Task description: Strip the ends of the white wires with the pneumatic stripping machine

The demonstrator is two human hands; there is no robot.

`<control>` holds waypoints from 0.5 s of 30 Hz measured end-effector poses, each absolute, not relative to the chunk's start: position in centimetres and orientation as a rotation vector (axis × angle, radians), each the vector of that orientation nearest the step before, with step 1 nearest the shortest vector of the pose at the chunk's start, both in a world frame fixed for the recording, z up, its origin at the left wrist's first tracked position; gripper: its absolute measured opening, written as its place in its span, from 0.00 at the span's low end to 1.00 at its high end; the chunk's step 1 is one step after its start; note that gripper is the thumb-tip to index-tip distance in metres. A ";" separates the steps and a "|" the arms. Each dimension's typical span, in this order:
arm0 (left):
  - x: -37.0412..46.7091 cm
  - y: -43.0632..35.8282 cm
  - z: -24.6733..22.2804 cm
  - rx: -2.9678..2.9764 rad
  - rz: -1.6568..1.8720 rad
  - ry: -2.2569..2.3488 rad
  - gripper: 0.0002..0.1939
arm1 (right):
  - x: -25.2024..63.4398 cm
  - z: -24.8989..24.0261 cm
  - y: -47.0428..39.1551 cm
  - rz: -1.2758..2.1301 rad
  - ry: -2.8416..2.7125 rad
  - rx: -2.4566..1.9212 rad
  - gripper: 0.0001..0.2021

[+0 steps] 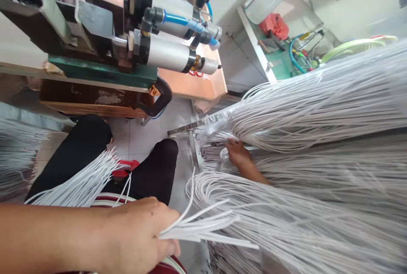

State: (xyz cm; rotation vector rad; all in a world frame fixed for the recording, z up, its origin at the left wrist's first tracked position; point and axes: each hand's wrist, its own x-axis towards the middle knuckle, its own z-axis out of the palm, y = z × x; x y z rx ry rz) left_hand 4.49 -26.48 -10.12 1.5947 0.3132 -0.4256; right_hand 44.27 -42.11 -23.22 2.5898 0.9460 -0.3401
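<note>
My left hand (pixel 136 236) reaches in from the left edge at the bottom, closed round a small bunch of white cables (pixel 210 225) whose ends fan out to the right. Farther right, my right hand (pixel 240 155) lies between two big looped bundles, its fingers curled at the looped ends of white cables. Its forearm passes behind the lower bundle (pixel 286 214). Above that hand is the upper bundle (pixel 305 113). More cut white cables (pixel 82 181) rest across my lap, beside a red object (pixel 125 168) that is partly hidden.
A machine with silver air cylinders (pixel 168 53) and blue hoses stands on a bench at the upper left, with a black clamp (pixel 162 96) at its edge. An open wooden drawer (pixel 95 96) is below. More cables (pixel 19 151) lie far left. A green-topped table (pixel 282 60) stands behind.
</note>
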 end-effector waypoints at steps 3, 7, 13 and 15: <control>4.7 -26.9 -10.3 1.576 -0.412 0.391 0.12 | 46.1 -23.7 -41.5 -0.252 1.017 2.686 0.13; 5.8 -26.9 -9.6 1.481 -0.444 0.502 0.11 | 48.3 -24.7 -41.0 -0.100 0.912 2.892 0.13; 6.6 -26.2 -8.3 1.410 -0.562 0.613 0.11 | 49.4 -25.2 -41.1 0.073 0.633 3.159 0.14; 6.5 -26.0 -8.2 1.393 -0.546 0.625 0.12 | 49.5 -24.6 -41.8 0.135 0.598 3.213 0.14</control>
